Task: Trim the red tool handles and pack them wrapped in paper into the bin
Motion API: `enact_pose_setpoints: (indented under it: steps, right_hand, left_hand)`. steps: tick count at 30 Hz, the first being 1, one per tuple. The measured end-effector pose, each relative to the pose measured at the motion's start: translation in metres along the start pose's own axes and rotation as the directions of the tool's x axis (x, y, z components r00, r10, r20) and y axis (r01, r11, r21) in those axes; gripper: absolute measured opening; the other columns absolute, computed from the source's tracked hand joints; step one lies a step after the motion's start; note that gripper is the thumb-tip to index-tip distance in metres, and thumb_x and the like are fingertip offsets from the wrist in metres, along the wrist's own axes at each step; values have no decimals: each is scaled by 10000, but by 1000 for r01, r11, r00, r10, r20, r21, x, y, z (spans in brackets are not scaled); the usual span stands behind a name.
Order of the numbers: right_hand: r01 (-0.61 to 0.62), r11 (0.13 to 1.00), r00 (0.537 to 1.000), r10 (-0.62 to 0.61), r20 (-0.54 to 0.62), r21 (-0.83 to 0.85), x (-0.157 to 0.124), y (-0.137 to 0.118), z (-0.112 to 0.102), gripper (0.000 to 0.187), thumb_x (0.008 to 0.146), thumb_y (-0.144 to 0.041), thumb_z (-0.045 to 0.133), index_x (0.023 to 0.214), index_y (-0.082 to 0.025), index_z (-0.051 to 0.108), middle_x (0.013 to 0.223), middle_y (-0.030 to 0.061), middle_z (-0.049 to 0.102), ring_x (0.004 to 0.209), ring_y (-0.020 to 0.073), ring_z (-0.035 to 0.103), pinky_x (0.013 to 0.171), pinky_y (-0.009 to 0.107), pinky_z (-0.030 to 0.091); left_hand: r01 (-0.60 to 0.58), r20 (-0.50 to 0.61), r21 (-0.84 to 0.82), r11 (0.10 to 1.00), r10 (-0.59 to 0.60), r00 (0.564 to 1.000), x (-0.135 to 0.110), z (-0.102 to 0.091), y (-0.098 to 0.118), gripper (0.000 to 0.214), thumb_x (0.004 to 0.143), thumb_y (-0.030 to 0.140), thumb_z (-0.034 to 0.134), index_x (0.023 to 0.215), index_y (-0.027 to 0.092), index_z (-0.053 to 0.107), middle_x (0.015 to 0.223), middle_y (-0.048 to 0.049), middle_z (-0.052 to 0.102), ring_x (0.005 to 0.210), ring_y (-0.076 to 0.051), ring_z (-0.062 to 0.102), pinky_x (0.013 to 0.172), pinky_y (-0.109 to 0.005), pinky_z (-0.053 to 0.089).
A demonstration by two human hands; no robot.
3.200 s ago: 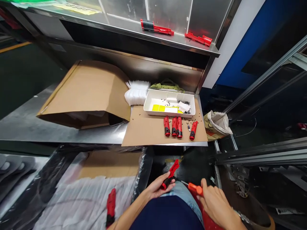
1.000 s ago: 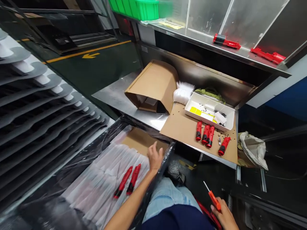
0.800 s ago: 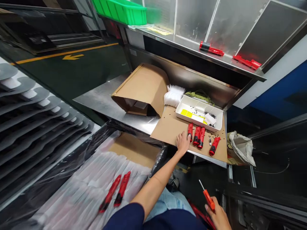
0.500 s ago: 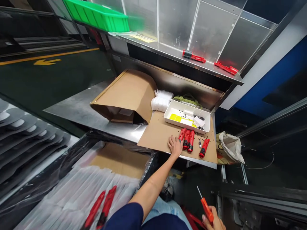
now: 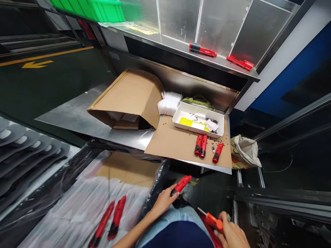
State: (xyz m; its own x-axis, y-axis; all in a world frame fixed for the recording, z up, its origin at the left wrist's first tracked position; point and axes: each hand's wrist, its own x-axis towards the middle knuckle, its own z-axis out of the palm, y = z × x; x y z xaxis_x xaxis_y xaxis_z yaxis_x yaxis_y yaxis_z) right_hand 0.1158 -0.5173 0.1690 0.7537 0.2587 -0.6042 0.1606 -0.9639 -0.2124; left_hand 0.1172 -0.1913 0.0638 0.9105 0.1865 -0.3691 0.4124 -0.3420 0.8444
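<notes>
My left hand (image 5: 165, 199) is closed around the dark end of a red and black tool housing (image 5: 181, 184), held over my lap with its red end pointing up and right. In my right hand (image 5: 229, 230) is an orange-handled screwdriver (image 5: 214, 221), its metal shaft aimed up and left. On the cardboard sheet (image 5: 165, 137) a pair of like housings (image 5: 201, 145) stand side by side. Right of them lies a small shiny metal piece (image 5: 213, 148), then one more red housing (image 5: 218, 153). Two others (image 5: 117, 217) rest on white-wrapped items in the box at lower left.
A white tray (image 5: 176, 119) holds small dark parts and yellow labels. Left of it are white sleeves (image 5: 169, 105) and a cardboard box (image 5: 126, 93) lying open. Two red pieces (image 5: 203, 50) lie on the metal shelf beside a green bin (image 5: 88, 10). A bag (image 5: 244, 151) hangs at right.
My left hand has lifted one housing off the cardboard sheet and drawn it back towards my lap. My right hand has shifted slightly left, the screwdriver now lying flatter.
</notes>
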Motion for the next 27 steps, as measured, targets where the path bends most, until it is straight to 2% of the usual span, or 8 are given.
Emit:
enact_pose_setpoints:
  steps: [2,5,9,13,16,20,24,27]
  right_hand:
    - [48,995,998,-45,33,-91,-1,-25,-19,418,931,-292,503,1336,-188,503,1023,144,745,1003,323,710,839,365,492]
    - [14,984,999,-8,33,-175,3,-56,-49,406,981,-227,417,1365,-100,454,1032,204,730,997,335,709,830,383,487]
    - [84,982,996,-76,55,-168,9,-69,-73,316,985,-223,457,1279,-110,482,1037,191,728,991,328,711,807,360,484]
    - [13,984,998,-2,61,-176,13,-61,-81,294,1010,-213,417,1268,-86,475,1077,227,716,1030,350,703,814,381,472]
    - [69,989,993,-56,101,-132,13,-51,-87,336,996,-259,477,1289,-95,467,1105,208,710,1070,351,681,844,386,456]
    - [14,996,992,-2,125,-93,11,-41,-96,313,994,-266,456,1247,-85,481,1118,224,696,1077,353,664,841,378,443]
    - [76,997,983,-69,172,-34,6,-44,-100,357,977,-304,485,1284,-121,472,1141,188,693,1096,327,649,876,362,434]
    - [40,997,986,-29,162,-65,1,-48,-100,367,989,-287,443,1310,-109,455,1155,199,687,1123,333,641,891,367,429]
  left_hand:
    - [7,85,144,990,-19,996,-13,7,-7,512,795,422,622,1260,217,680,1097,-142,770,1057,-384,689,919,-477,494]
    - [-35,168,263,964,-10,986,-21,12,-7,587,863,397,537,1426,232,560,1267,-152,708,1172,-390,639,996,-490,444]
    - [-123,247,282,951,52,968,-26,8,1,651,911,383,499,1546,303,377,1387,-105,637,1229,-355,612,1041,-461,424]
    - [-179,312,202,963,109,944,-27,-6,4,619,927,434,520,1529,376,388,1323,-50,675,1192,-302,632,1028,-397,448]
    - [-192,377,105,976,140,916,-25,-21,1,580,920,500,549,1483,385,469,1253,-35,711,1145,-289,643,1030,-389,452]
    - [-128,466,-63,990,143,873,-20,-34,-5,614,888,591,586,1454,360,520,1308,-33,690,1083,-280,656,978,-391,491]
    - [37,528,-249,968,104,843,-16,-23,-6,797,876,702,505,1533,261,413,1059,-90,738,729,-204,663,678,-335,536]
    - [127,546,-351,928,92,833,-16,-8,-1,843,882,720,472,1563,238,349,957,-92,721,663,-173,635,621,-308,509]
